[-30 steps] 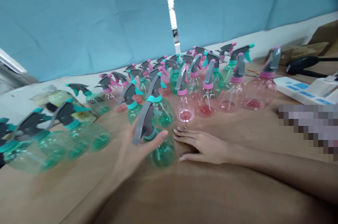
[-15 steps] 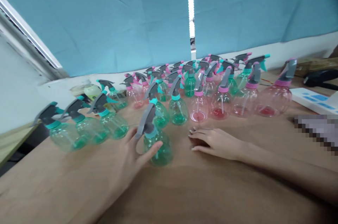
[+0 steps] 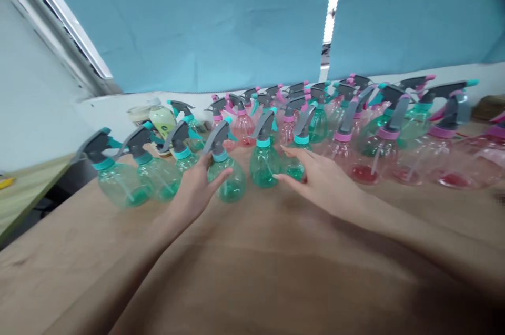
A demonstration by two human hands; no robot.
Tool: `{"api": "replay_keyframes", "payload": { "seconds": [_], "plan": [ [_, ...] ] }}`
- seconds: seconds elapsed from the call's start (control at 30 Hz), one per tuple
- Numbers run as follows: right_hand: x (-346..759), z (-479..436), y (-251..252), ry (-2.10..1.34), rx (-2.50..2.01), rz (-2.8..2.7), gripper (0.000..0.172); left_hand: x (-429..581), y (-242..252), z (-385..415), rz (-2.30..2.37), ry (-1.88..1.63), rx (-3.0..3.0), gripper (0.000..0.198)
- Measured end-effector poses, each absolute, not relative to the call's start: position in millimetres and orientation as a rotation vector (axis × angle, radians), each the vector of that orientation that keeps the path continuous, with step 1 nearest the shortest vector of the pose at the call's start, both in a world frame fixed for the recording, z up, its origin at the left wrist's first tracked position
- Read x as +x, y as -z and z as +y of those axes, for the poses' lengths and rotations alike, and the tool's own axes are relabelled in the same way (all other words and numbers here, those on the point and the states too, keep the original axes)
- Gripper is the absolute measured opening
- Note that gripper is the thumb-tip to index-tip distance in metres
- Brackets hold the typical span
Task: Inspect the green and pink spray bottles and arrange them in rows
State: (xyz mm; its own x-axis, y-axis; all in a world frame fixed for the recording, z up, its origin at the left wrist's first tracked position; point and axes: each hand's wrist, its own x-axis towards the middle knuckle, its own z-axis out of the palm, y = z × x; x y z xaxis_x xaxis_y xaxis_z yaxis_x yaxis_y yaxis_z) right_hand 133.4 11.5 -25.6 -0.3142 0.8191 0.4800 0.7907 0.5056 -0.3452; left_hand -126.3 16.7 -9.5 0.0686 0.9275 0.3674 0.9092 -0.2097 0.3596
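Observation:
Many small spray bottles with grey triggers stand on a brown table (image 3: 252, 261). My left hand (image 3: 193, 190) is wrapped round the body of a green spray bottle (image 3: 229, 177) in the front row. My right hand (image 3: 321, 180) reaches forward with its fingers stretched out, the fingertips touching another green spray bottle (image 3: 294, 164). A third green bottle (image 3: 263, 161) stands between the two hands. Pink bottles (image 3: 389, 159) fill the right side of the group.
Three green bottles (image 3: 118, 180) stand in a row at the left, near the table's edge. A yellowish jar (image 3: 161, 117) sits behind them by the white sill. Blue curtains (image 3: 205, 19) hang behind. The near table surface is bare brown.
My left hand has pushed the green bottle forward into the front row. My right hand has lifted off the table and reached forward to a green bottle. The view has swung left.

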Motion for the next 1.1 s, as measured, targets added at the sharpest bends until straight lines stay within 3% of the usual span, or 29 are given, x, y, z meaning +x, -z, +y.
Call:
{"api": "replay_keyframes", "payload": {
  "seconds": [0.43,0.67,0.87,1.1],
  "plan": [
    [104,46,41,-0.234,-1.397,-2.028,0.083,-122,14,44,1.885,-0.895,2.285,0.050],
    [93,53,46,-0.233,-1.380,-2.053,0.081,-126,12,44,1.932,-0.888,2.289,0.038],
    [94,57,47,-0.278,-1.360,-2.065,0.074,-126,13,45,1.946,-0.904,2.317,0.038],
    [95,58,48,-0.244,-1.334,-2.081,0.079,-123,10,42,1.970,-0.868,2.302,0.038]
  ]
}}
